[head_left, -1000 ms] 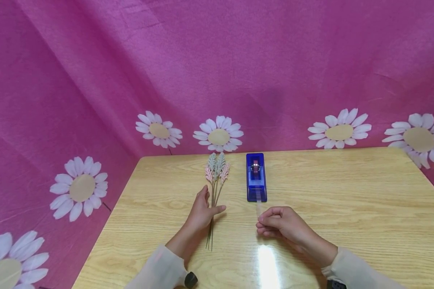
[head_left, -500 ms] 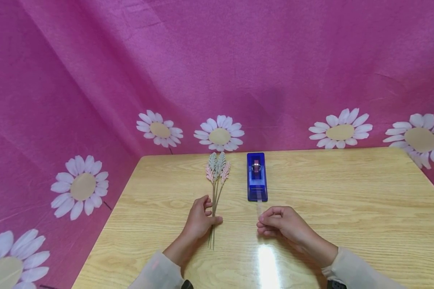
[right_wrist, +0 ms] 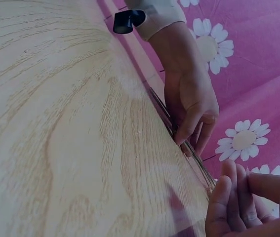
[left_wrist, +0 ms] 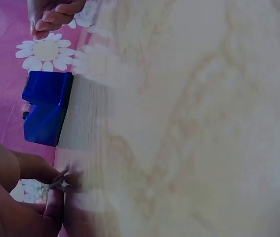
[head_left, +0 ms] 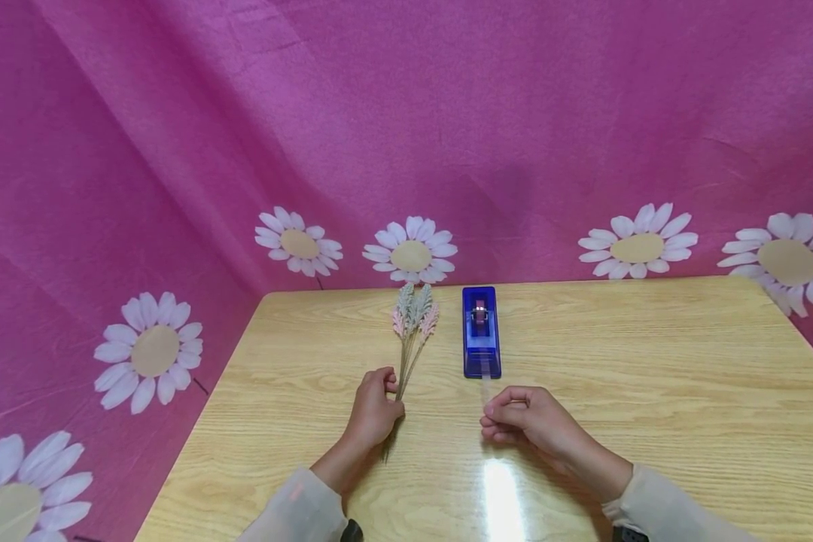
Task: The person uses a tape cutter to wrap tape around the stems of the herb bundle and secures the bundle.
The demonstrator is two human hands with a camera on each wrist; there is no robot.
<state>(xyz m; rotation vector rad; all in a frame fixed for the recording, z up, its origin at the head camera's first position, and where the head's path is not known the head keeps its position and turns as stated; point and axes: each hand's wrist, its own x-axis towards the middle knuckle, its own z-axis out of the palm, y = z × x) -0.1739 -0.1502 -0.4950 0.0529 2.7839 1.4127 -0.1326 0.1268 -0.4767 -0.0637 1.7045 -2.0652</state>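
A bunch of artificial flowers, grey-green and pink heads on thin stems, lies left of centre in the head view. My left hand pinches its stems low down between thumb and fingers; the left wrist view shows the gathered stems close over the tabletop. To the right stands a blue tape dispenser, its front end toward me. A strip of clear tape stretches from it to my right hand, which pinches the end between thumb and forefinger. The other right fingers curl loosely.
Both hands work above a light wood-grain table. A pink cloth printed with white daisies hangs behind the table and at its left. Light glares off the tabletop in front of the right hand.
My left hand has drawn back along the stems and closed its thumb on them. The flower heads have shifted slightly right and the stems slant more. The right hand has stayed put.
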